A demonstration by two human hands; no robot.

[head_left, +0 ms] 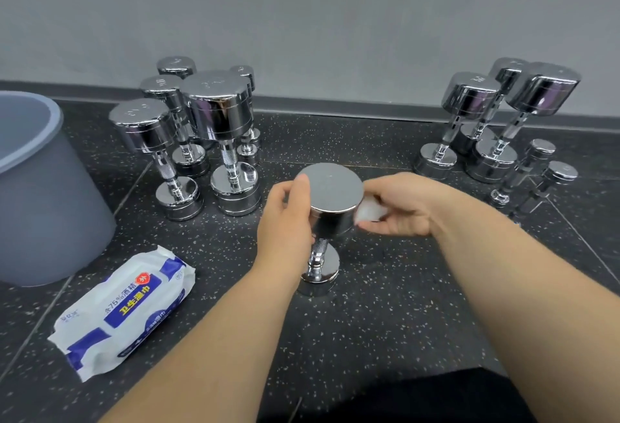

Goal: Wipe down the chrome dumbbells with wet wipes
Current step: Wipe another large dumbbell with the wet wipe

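Speckled floor (385,322) under upright chrome dumbbell (330,187): head gripped by left hand (288,221), wipe (369,209) (blurred) pinched against it by right hand (399,208).

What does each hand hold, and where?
The left hand grips the upright dumbbell by its top head; right hand pinches a wet wipe against that head's side.

A chrome dumbbell (330,201) stands upright on one end, its upper head between the fingers of the left hand (288,218) and the right hand (399,208). A bunched white wet wipe (369,210), pinched in the right fingers, presses against the head's side. Beyond the fingers, a left cluster of dumbbells (214,110) and a right cluster of dumbbells (476,97) stand on end. A white-and-blue wipes pack (124,312) lies flat, well left of the left fingers.
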